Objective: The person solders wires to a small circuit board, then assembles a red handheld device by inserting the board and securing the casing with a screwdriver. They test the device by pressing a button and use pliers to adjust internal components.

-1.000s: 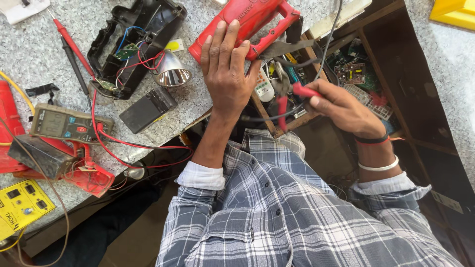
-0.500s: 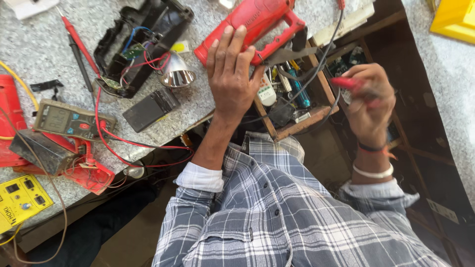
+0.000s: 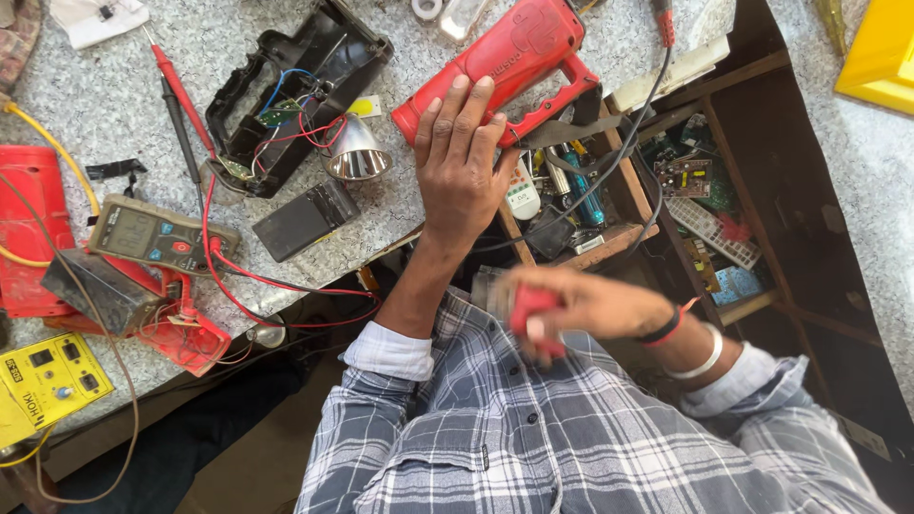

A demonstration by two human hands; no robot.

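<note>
Your left hand (image 3: pixel 464 176) lies flat and open on the rigid, hefty-looking red casing (image 3: pixel 505 62), best gripped by its handle, while below that casing your right hand (image 3: pixel 571 309) is closed around a small, light, blurred red tool (image 3: pixel 529 306).

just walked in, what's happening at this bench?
A person in a plaid shirt is working at a speckled benchtop strewn with electronics. The left hand rests flat on a red handheld lamp housing. The right hand, blurred, grips a small red-handled tool close to the chest, above an open wooden drawer of parts. Nearby lie an opened black casing with wiring exposed, a silver reflector, a multimeter with red leads and a black battery block.
</note>
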